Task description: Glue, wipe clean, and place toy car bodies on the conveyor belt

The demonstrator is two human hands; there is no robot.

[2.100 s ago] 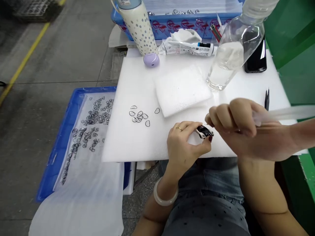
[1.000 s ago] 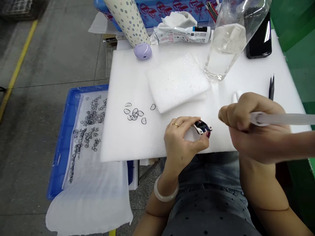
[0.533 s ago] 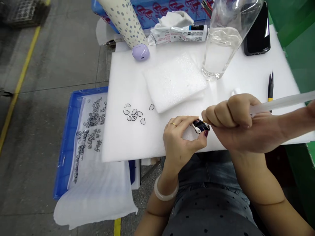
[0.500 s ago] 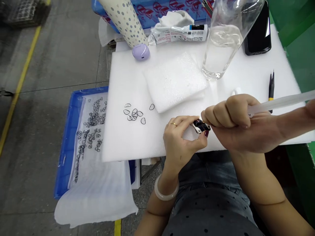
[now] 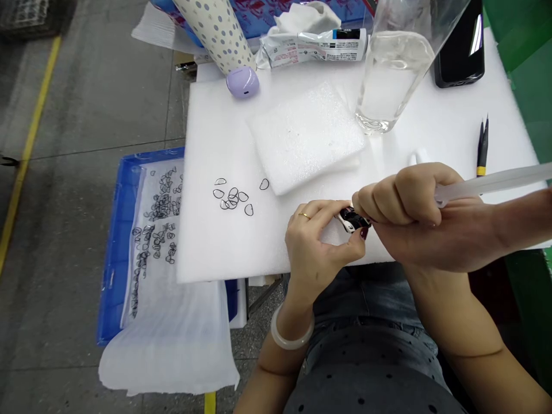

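My left hand [image 5: 317, 244] is closed on a small glossy black-and-white part [image 5: 351, 219], pinched between thumb and fingers above the near edge of the foam sheet. Close against its right side is my right hand [image 5: 420, 221], with fingers curled in and the thumb stretched to the right. A translucent white tube [image 5: 500, 179] runs from that hand's curled fingers toward the right edge of the view. The right fingertips meet the part, but whatever lies beneath them is hidden. Left of my hands lie several thin black rings [image 5: 233, 195], loose on the white foam sheet [image 5: 228, 247].
A smaller foam block [image 5: 306, 138] lies beyond my hands. Behind it stand a clear glass of water [image 5: 388, 86], a silver tube [image 5: 314, 46], a lilac case [image 5: 242, 82] and a dotted cup [image 5: 215, 29]. Tweezers [image 5: 482, 146] and a phone [image 5: 460, 49] lie right; a blue tray [image 5: 110, 270] sits lower left.
The camera view has shifted slightly, so the table items appear a little higher. Both hands keep nearly the same grip, and the part appears turned slightly.
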